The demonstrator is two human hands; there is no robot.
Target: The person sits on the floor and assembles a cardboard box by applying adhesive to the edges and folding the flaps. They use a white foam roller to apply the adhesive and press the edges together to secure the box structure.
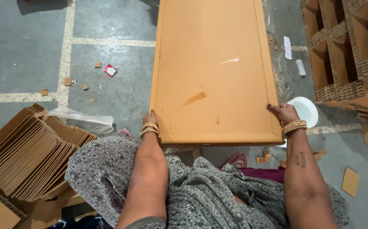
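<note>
Grey concrete floor with pale painted lines fills the head view, littered with small cardboard scraps and a little red wrapper. Across the middle lies a long orange board with a raised rim, running away from the person, its near end just above the lap of a grey patterned garment. At the board's near left corner the left hand grasps the edge, fingers curled round the rim and mostly hidden behind it, gold bangles on the wrist. At the near right corner the right hand is closed over the rim, thumb and fingers lying on the top face, bangles again at the wrist. Both hands thus hold the board by its near end, one at each side. Left of the person a stack of flat corrugated cardboard pieces leans fanned out, with a crumpled clear plastic bag just behind it. At the upper right stand cardboard cell dividers, their open compartments showing nothing inside from this angle. A white round bowl sits on the floor just beside the right hand, partly hidden by it; what it holds cannot be made out. A small white cylinder lies farther off, and a flat cardboard square lies near the right forearm.
</note>
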